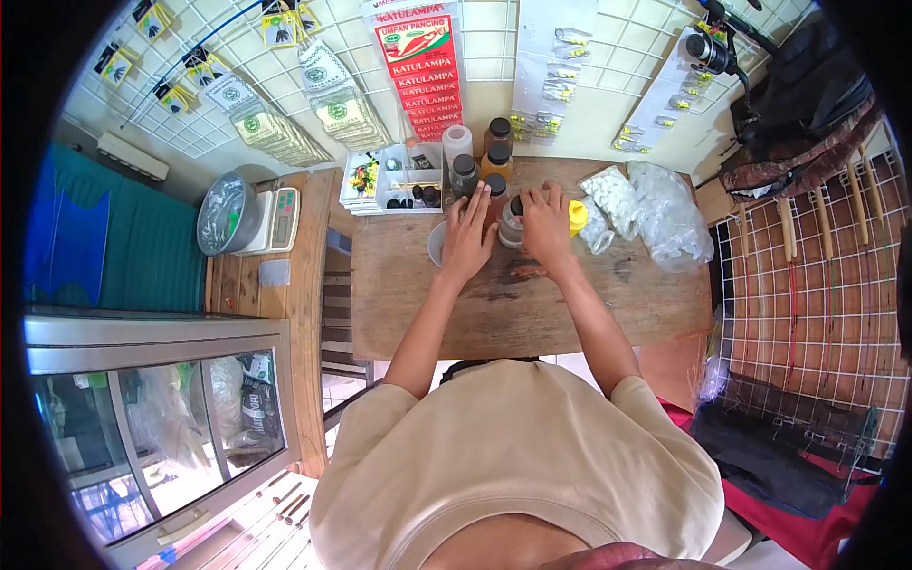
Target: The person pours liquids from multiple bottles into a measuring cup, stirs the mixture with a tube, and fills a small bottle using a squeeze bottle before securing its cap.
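My left hand lies with its fingers stretched forward over the fronts of a dark-capped clear bottle and a reddish-brown bottle. Its thumb points toward a small clear jar with a dark lid. My right hand is at the right side of that jar, fingers bent around it, and hides part of it. Behind stand an amber bottle, another dark-capped bottle and a white translucent bottle. A yellow-topped container is just right of my right hand.
A white bowl is partly hidden by my left hand. A white divided organizer stands at the table's back left, plastic bags at its right. A scale and metal bowl sit on the side counter. Packets hang behind.
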